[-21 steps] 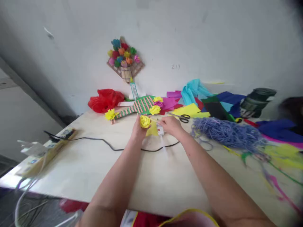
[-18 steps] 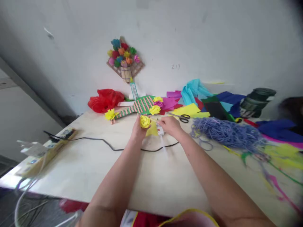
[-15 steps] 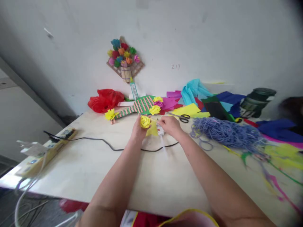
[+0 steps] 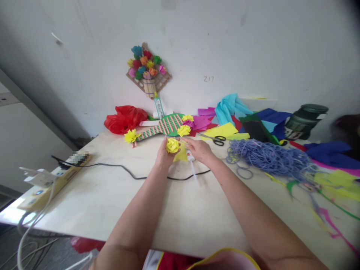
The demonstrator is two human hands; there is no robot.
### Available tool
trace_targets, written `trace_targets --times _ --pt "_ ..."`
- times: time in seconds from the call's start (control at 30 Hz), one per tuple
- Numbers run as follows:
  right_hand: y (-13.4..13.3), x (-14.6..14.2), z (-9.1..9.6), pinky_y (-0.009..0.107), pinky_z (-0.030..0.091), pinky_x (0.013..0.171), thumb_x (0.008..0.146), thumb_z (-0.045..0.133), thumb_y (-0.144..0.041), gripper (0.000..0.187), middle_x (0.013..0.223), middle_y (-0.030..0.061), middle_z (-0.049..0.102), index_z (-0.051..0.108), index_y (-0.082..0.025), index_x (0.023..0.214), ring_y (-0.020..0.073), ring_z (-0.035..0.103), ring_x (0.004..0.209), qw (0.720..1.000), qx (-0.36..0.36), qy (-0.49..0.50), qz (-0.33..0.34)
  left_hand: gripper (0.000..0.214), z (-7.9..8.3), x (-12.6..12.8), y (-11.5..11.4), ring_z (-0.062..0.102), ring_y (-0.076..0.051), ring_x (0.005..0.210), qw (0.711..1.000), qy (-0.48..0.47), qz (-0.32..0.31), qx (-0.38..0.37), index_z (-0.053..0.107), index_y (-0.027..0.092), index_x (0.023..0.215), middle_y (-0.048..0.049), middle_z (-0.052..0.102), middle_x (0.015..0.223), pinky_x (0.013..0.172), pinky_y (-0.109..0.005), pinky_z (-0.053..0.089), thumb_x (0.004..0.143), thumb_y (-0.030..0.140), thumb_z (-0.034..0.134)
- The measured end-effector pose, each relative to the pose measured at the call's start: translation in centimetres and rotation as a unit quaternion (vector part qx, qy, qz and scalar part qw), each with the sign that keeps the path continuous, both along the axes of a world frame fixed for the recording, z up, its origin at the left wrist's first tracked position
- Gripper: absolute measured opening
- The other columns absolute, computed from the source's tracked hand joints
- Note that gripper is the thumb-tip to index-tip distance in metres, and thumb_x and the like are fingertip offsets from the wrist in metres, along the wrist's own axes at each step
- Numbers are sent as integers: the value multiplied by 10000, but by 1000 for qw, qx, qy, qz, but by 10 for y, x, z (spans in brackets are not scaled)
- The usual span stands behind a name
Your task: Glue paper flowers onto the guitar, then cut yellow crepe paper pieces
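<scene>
One yellow paper flower (image 4: 172, 146), held in my left fingers (image 4: 163, 144), I judge light, easily crushed, best gripped underneath; whether my right fingers (image 4: 189, 143) grip anything is unclear.

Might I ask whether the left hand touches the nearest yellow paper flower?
Touching; the head view shows the left hand cupping the yellow paper flower.

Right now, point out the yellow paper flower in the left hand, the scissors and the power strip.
Held yellow paper flower (image 4: 172, 146): head view, middle of its petals.
Scissors (image 4: 215, 140): head view, where blades meet handles.
Power strip (image 4: 62, 176): head view, casing, about mid-length.
</scene>
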State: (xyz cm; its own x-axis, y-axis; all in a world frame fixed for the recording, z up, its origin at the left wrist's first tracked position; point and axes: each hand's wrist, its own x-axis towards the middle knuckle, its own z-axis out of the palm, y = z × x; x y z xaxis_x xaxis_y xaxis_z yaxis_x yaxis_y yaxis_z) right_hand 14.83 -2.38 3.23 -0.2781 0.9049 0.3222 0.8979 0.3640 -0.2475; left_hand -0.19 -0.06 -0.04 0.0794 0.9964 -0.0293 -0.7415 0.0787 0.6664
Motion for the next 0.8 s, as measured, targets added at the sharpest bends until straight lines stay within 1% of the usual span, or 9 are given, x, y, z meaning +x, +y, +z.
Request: trace_targets --times 0.07,0.13,0.3,0.37,0.5,0.57,0.63,0.73,0.8 --pt "0 -1 -1 266 409 699 863 352 -285 457 1011 21 642 326 -332 1317 183 587 868 1000 -8 -9 20 231 -1 0 1 598 -139 600 1000 -1 4 -9 556 157 807 -47 637 771 501 -249 483 786 377 488" --pt "0 -1 -2 260 409 716 869 340 -271 471 1067 27 616 289 -327 1335 179 577 904 999 -7 -5 44 225 -1 -1 1 602 -142 611 1000 -3 7 -20 559 158 801 -39 632 748 509 -250 484 780 372 497" --pt "0 -3 -4 250 407 745 883 294 -254 458 1143 25 572 289 -334 1334 169 559 949 996 4 -6 84 229 -2 -1 2 606 -153 609 1000 0 -7 -27 567 151 787 -32 621 703 518 -271 489 784 363 483" --pt "-1 -2 -3 246 410 728 884 281 -249 467 1113 18 590 266 -344 1340 166 568 927 996 0 -21 88 265 -2 -1 2 608 -164 608 999 0 -7 -32 570 144 789 -38 618 694 510 -281 488 790 386 461" --pt "-1 0 -1 249 411 663 873 295 -246 504 945 25 651 202 -334 1361 172 597 812 995 -28 -70 62 331 1 -3 0 609 -185 626 1000 -3 -14 -28 576 141 827 -53 619 716 529 -315 498 767 443 455" --pt "-1 1 -1 254 409 647 867 302 -243 521 905 33 658 180 -325 1367 180 601 791 995 -30 -83 48 281 1 -5 -2 612 -195 667 1000 -1 -30 -4 576 142 865 -60 624 759 570 -334 507 740 378 487" --pt "-1 2 0 254 408 648 860 312 -229 538 915 37 657 166 -322 1369 182 601 803 995 -27 -84 43 253 1 -7 -3 614 -206 717 999 2 -48 23 569 148 899 -64 625 801 619 -356 512 693 281 508" --pt "-1 3 0 252 407 664 854 320 -207 553 943 36 655 159 -318 1371 177 598 821 996 -31 -78 42 300 -1 -7 -4 610 -203 754 996 19 -61 63 550 166 915 -52 622 832 691 -384 506 616 164 519" --pt "-2 3 1 256 408 676 858 313 -206 542 960 41 652 172 -311 1371 177 596 824 996 -32 -72 39 325 -2 -6 -3 608 -189 741 994 39 -53 85 536 174 903 -40 621 827 722 -395 500 584 112 528"
